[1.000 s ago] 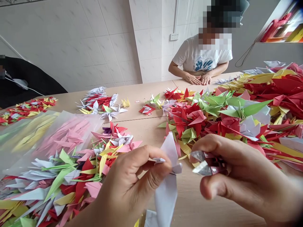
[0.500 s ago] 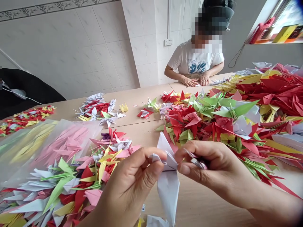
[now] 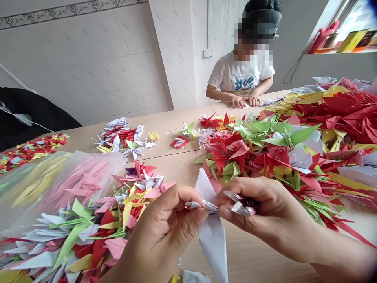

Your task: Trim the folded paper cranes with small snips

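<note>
A white folded-paper crane (image 3: 213,239) is held up between both hands, one long wing pointing down and the other up. My left hand (image 3: 173,224) pinches its narrow folded end at the left between thumb and forefinger. From the right, my right hand (image 3: 265,216) pinches the crane's middle with thumb and forefinger. Tucked in the same hand is a small shiny object (image 3: 243,204) with silvery tips and a dark patterned part; its kind I cannot make out. Below, another piece of white folded paper (image 3: 194,277) lies on the table.
Heaps of coloured paper cranes (image 3: 108,220) lie at left and a larger heap (image 3: 265,145) at right. Clear plastic bags (image 3: 82,177) hold pink, yellow and green folded paper. A co-worker (image 3: 244,74) sits across the table (image 3: 165,157), hands on paper.
The crane's middle folds are pressed closer together, and its lower wing has swung slightly right. In my right hand the small shiny object has turned, showing more of its silvery tips.
</note>
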### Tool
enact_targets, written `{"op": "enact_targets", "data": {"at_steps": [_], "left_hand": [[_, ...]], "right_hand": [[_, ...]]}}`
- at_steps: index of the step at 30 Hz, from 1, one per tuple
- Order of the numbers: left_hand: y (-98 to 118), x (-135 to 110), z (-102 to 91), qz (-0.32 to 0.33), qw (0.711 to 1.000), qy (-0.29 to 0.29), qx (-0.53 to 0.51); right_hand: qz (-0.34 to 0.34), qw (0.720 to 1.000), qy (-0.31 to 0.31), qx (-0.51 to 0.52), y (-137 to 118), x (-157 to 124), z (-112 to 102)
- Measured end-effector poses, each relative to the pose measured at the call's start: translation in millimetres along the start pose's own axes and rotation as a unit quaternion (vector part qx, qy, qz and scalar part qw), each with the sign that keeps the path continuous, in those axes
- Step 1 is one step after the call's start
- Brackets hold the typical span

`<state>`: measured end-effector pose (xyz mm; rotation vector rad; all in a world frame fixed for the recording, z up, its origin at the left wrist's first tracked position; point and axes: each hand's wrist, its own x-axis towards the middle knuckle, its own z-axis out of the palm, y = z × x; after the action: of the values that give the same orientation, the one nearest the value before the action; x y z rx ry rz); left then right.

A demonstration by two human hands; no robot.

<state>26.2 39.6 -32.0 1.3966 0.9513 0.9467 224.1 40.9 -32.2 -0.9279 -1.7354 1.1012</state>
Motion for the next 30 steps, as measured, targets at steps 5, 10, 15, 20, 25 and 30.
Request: {"op": "enact_targets", "data": {"at_steps": [5, 10, 15, 20, 25, 30], "left_hand": [[-1.1, -0.6, -1.9, -0.008, 1.0, -0.008, -0.012], [0.8, -3.3, -5.3, -0.065, 0.993, -0.035, -0.093], [0.8, -3.5, -5.5, -0.043, 0.991, -0.045, -0.116], [-1.8, 0.1, -2.6, -0.023, 0.995, -0.034, -0.093], [-3.6, 0.5, -2.4, -0.026, 0.996, -0.027, -0.086], [-3.5, -1.9, -4.3, -0.032, 0.995, -0.036, -0.083]], "right_hand": [[0.026, 1.0, 0.008, -0.013, 1.1, -0.3, -1.1], [0.045, 0.999, 0.018, -0.013, 1.4, -4.6, -2.2], [0.049, 0.999, 0.016, 0.01, -0.2, -3.8, -4.2], [0.053, 0.998, 0.016, 0.014, -0.9, -0.4, -3.8], [0.054, 0.998, 0.008, 0.021, -0.2, -1.1, -3.1], [0.064, 0.997, 0.017, 0.027, -0.6, -1.1, -3.0]]}}
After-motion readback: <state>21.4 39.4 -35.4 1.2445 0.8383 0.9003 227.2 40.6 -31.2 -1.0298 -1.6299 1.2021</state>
